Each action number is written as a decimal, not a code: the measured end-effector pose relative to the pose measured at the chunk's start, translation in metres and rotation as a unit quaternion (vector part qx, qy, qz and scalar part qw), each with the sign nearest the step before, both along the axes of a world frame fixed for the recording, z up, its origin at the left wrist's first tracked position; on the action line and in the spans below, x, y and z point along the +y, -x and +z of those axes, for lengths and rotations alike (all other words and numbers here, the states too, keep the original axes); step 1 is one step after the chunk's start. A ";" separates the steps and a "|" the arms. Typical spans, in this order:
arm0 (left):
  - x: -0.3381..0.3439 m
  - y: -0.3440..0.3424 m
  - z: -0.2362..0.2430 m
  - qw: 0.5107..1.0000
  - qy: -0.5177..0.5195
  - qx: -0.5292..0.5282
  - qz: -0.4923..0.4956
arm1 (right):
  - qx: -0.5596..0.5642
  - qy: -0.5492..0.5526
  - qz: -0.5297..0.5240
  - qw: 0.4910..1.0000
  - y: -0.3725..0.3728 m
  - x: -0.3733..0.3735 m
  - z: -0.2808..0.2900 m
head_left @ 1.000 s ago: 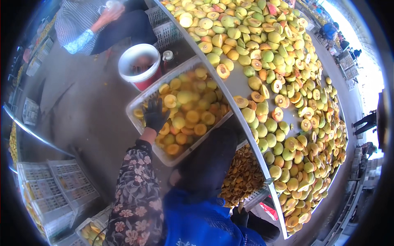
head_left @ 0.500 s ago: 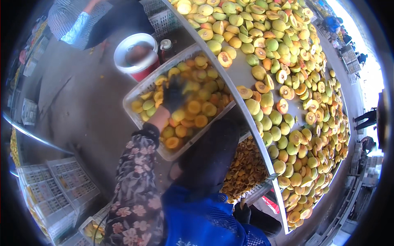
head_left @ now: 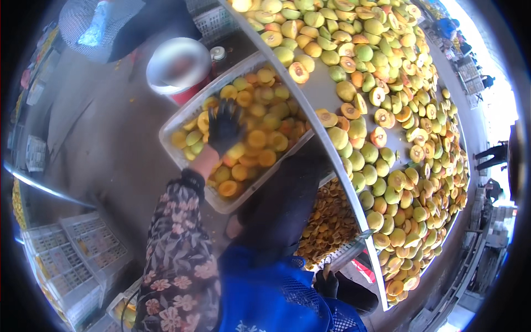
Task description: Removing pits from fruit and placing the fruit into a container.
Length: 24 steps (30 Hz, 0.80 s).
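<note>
My left hand (head_left: 224, 128), in a dark glove, lies with its fingers spread on yellow peach halves (head_left: 256, 138) in a white plastic crate (head_left: 222, 208). Low in the view, beside my lap, is my right hand (head_left: 326, 283), gloved with a bare fingertip showing. Its fingers are closed, and a thin metal piece (head_left: 328, 260) sticks out above them; its kind is unclear. Next to this hand, brown peach pits or scraps (head_left: 329, 221) fill a container under the table edge. Many cut green-yellow peaches (head_left: 387, 182), some with pits showing, cover the metal-edged table (head_left: 321, 97) on the right.
Beyond the crate stand a red and white bucket (head_left: 160, 69) and a lidded jar (head_left: 218, 53). A person (head_left: 94, 33) sits at the far left. White crates (head_left: 88, 249) are stacked at the lower left. The table's raised metal rim (head_left: 340, 160) runs beside the fruit crate.
My left hand has moved slightly left and its fingers are now spread more plainly over the fruit. The view has shifted a little. My right hand stays by the pit container.
</note>
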<state>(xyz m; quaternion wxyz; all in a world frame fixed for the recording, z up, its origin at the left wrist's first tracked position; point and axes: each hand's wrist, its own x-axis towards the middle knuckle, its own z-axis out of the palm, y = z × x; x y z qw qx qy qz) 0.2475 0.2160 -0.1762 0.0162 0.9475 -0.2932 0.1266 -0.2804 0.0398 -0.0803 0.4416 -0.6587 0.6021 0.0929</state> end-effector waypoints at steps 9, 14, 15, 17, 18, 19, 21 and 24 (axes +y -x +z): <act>-0.029 0.020 -0.041 0.992 0.101 0.070 0.016 | -0.067 0.142 0.261 0.952 0.060 -0.012 -0.067; -0.034 0.025 -0.034 0.998 0.025 0.062 0.022 | 0.007 0.092 0.187 0.978 0.039 -0.010 -0.038; -0.034 0.023 -0.038 0.998 0.025 0.051 0.005 | 0.019 0.089 0.200 0.976 0.049 -0.011 -0.049; -0.019 0.010 -0.041 0.992 0.070 0.097 -0.029 | -0.010 0.113 0.220 0.969 0.036 -0.004 -0.033; -0.019 0.011 -0.034 0.982 0.117 0.145 -0.006 | -0.018 0.120 0.198 0.973 0.038 -0.001 -0.038; -0.020 0.013 -0.018 0.971 0.193 0.138 -0.011 | -0.046 0.114 0.173 0.977 0.043 -0.002 -0.045; -0.031 0.027 0.009 0.955 0.292 0.028 -0.039 | -0.084 0.111 0.137 0.981 0.046 -0.001 -0.052; -0.083 0.066 0.107 0.924 0.352 0.018 -0.151 | -0.179 0.204 0.198 0.942 0.049 -0.001 -0.043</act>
